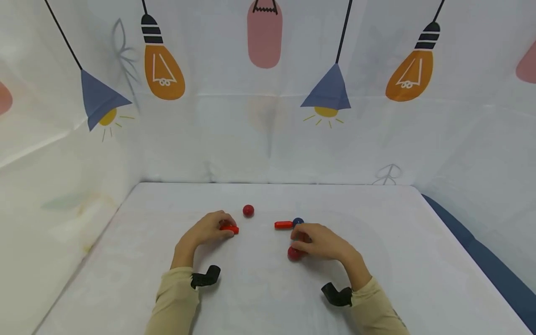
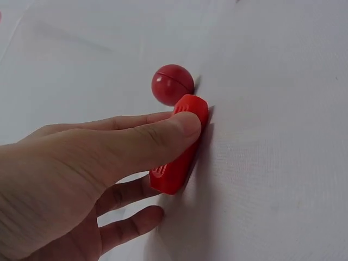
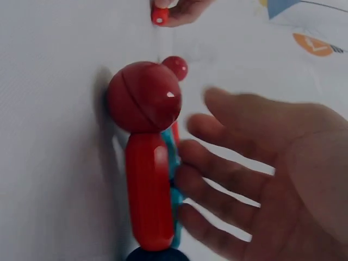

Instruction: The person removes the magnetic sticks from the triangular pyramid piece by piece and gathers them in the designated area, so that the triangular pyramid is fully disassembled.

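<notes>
Head view: white table (image 1: 251, 298) meets patterned sheet (image 1: 268, 149) while left fingers (image 1: 223, 234) pinch red rod (image 1: 231, 229), right fingers (image 1: 304, 245) spread

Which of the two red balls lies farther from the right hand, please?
The red ball standing alone near the left hand; the other ball sits beside the right hand, against a red rod.

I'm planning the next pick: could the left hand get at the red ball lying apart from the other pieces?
Probably yes: the red ball lies close to the left hand, and only the red rod that it pinches seems in the way.
</notes>
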Demonstrator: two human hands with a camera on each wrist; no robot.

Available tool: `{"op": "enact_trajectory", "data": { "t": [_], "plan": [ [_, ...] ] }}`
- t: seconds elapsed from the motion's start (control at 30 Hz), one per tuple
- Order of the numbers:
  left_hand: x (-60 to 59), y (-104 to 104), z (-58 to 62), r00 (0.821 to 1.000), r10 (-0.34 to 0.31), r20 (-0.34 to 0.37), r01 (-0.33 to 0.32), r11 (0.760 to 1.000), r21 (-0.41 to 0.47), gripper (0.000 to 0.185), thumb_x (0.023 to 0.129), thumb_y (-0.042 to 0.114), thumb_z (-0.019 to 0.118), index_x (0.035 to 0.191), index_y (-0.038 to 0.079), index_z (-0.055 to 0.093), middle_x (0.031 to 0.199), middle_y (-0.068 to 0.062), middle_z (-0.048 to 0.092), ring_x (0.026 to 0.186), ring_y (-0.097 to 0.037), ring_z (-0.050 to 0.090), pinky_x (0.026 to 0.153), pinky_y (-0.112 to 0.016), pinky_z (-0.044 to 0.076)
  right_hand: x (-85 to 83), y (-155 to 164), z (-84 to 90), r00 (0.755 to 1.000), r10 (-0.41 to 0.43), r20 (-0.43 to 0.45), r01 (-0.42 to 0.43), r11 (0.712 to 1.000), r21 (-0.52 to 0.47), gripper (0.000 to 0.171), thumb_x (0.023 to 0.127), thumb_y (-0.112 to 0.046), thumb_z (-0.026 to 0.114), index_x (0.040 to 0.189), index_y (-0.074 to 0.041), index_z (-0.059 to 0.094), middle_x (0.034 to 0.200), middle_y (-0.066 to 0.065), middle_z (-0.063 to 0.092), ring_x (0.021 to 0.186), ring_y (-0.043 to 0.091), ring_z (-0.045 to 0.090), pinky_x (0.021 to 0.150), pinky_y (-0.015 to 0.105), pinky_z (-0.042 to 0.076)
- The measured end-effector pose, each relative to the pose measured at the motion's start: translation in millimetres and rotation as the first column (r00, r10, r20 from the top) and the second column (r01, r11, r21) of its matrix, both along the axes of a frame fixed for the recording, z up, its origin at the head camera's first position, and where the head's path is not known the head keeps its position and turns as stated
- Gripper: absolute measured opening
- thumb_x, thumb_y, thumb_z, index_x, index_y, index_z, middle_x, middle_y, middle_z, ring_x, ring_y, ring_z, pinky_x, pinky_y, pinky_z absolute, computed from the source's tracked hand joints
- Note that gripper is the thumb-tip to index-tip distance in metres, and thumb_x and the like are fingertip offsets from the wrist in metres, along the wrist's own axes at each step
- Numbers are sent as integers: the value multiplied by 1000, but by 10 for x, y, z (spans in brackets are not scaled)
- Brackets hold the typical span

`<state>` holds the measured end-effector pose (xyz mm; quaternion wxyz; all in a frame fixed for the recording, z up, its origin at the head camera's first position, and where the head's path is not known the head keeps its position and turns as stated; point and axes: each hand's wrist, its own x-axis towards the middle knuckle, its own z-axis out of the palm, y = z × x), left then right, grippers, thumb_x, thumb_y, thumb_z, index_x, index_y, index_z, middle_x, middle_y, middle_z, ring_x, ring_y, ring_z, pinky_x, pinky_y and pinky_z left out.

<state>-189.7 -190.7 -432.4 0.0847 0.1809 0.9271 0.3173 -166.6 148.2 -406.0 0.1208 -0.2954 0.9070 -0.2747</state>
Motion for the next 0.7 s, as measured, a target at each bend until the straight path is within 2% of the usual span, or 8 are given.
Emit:
{"op": "enact_trajectory", "data": {
  "t": [0.13,0.23,0.33,0.43,0.5,0.7],
  "plan": [
    [-7,-9,-2,1000,7,10,-7,1000,2,24,81,20,75,102,15,65,93,-2,59,88,-18,52,77,-31,44,-62,37,-68,986,-142,-86,134,987,-87,25,92,-24,61,113,-12,60,99,0,59,94,17,56,83,37,49],
    [1,0,48,1000,-4,-31,4,1000,14,27,80,22,75,104,14,65,96,-2,60,92,-19,55,77,-32,45,-102,47,-120,968,-224,-110,214,972,-94,36,92,-24,60,124,-9,56,114,9,56,106,25,55,89,45,49],
    [9,80,130,995,-17,-97,19,1000,16,25,83,20,72,106,13,64,97,-2,61,94,-20,56,76,-32,45,-143,31,-183,959,-266,-93,262,963,-61,43,92,-24,60,131,-8,52,119,12,54,104,26,56,88,45,50],
    [19,274,193,987,-27,-156,26,1000,-5,22,86,20,68,107,12,65,98,-2,61,92,-18,57,76,-32,45,-178,-2,-237,954,-292,-75,289,956,-46,42,92,-23,60,131,-10,53,117,11,55,98,22,56,84,41,51],
    [21,459,188,982,-35,-183,32,999,-22,23,87,21,68,107,12,65,98,-2,62,91,-17,58,76,-32,47,-189,-23,-254,950,-304,-66,301,952,-53,39,91,-22,61,128,-12,55,115,9,56,96,20,56,82,39,51],
    [55,1019,33,985,-34,-170,23,998,-66,28,88,26,67,114,17,63,106,-1,62,97,-16,58,79,-33,52,-189,-58,-302,960,-273,-65,269,961,-61,34,92,-21,60,125,-14,55,112,6,57,97,20,58,82,40,52]
  ]
}}
